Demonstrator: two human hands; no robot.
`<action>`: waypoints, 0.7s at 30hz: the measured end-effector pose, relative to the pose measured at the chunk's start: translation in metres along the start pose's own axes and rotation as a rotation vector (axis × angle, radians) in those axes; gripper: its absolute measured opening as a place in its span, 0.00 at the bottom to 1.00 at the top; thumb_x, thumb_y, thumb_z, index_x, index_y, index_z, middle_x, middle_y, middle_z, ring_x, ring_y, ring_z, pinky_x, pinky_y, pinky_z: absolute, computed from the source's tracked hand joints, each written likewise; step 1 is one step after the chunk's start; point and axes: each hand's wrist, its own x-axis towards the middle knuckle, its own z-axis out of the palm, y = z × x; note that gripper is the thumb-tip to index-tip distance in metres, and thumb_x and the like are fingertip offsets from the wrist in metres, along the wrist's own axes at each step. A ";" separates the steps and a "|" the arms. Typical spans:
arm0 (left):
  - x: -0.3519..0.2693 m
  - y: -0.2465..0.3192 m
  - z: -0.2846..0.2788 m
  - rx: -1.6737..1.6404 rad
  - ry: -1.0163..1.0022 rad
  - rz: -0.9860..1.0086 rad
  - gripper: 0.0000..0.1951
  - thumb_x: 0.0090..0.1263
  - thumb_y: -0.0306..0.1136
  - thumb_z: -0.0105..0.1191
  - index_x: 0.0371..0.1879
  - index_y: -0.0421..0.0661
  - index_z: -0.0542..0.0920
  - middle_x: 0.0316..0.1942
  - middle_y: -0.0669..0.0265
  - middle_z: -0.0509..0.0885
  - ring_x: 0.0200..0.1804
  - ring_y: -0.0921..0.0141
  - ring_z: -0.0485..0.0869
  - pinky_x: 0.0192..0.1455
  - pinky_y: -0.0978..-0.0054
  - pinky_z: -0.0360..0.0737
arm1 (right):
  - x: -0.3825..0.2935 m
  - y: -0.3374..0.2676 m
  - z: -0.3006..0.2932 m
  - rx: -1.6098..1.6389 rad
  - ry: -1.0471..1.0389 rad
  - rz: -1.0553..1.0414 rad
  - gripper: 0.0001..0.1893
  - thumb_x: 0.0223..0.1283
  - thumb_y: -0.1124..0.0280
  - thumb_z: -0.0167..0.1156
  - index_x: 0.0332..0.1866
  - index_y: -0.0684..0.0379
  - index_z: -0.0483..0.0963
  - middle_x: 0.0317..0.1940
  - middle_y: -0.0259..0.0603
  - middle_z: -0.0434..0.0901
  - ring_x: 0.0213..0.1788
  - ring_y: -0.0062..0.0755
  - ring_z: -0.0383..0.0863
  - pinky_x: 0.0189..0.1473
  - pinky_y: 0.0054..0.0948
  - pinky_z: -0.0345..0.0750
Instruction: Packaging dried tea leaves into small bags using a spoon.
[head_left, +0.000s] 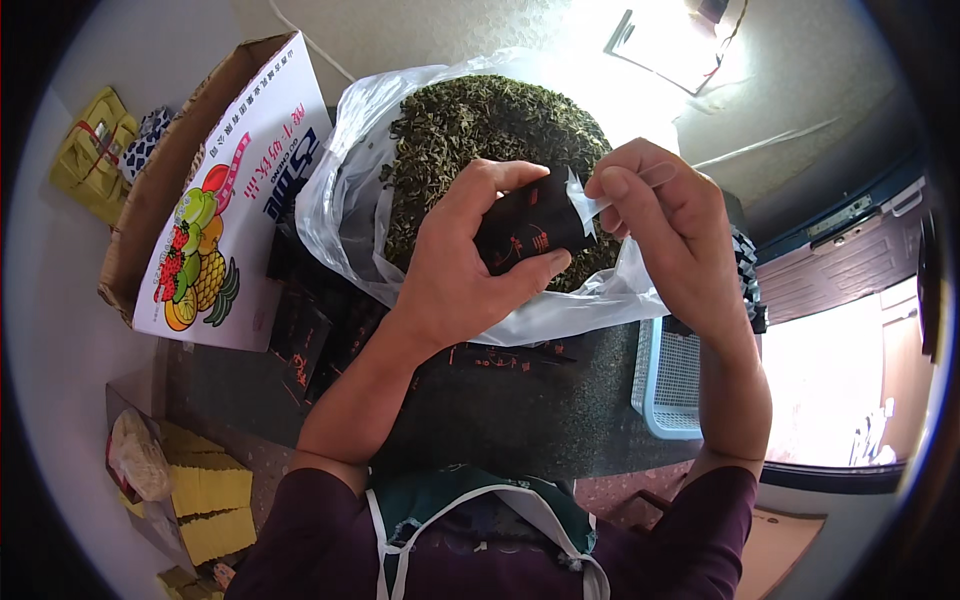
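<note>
My left hand (465, 262) grips a small black packet (529, 221) with red printing, fingers along its top and thumb along its lower edge. Beside the packet's right end, my right hand (667, 225) pinches a translucent plastic strip (660, 175) with a rounded end, perhaps a spoon handle. Its other end meets whitish film (583, 206) at the packet's mouth; whether it reaches inside is hidden. Both hands are above a heap of dried green leaves, apparently tea (487, 124), in a large clear plastic bag (349, 180).
More black packets (304, 352) lie on the dark table (517, 420). A printed cardboard carton (225, 225) stands at left, and a light blue plastic basket (670, 409) at right. Yellow packs (214, 502) sit low at left. A bright lamp (667, 45) shines at the top.
</note>
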 end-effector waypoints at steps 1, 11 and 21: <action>-0.002 0.005 0.000 -0.090 0.016 -0.072 0.28 0.56 0.23 0.69 0.58 0.43 0.74 0.46 0.68 0.78 0.47 0.77 0.77 0.52 0.78 0.76 | 0.000 0.000 0.000 -0.030 -0.002 0.014 0.12 0.76 0.69 0.53 0.38 0.64 0.77 0.29 0.31 0.77 0.30 0.14 0.73 0.35 0.19 0.71; -0.003 0.008 0.000 -0.183 -0.007 -0.175 0.24 0.55 0.22 0.69 0.52 0.42 0.75 0.48 0.68 0.77 0.50 0.78 0.74 0.56 0.78 0.74 | -0.003 -0.007 -0.004 0.091 0.010 0.004 0.12 0.76 0.67 0.52 0.38 0.63 0.78 0.25 0.29 0.76 0.28 0.13 0.72 0.33 0.18 0.70; -0.002 0.000 -0.005 -0.147 0.076 -0.022 0.22 0.53 0.26 0.72 0.45 0.43 0.76 0.39 0.67 0.79 0.40 0.76 0.81 0.44 0.76 0.79 | -0.007 0.003 -0.021 0.176 0.165 0.014 0.15 0.76 0.63 0.52 0.35 0.61 0.78 0.22 0.29 0.73 0.23 0.14 0.68 0.28 0.19 0.66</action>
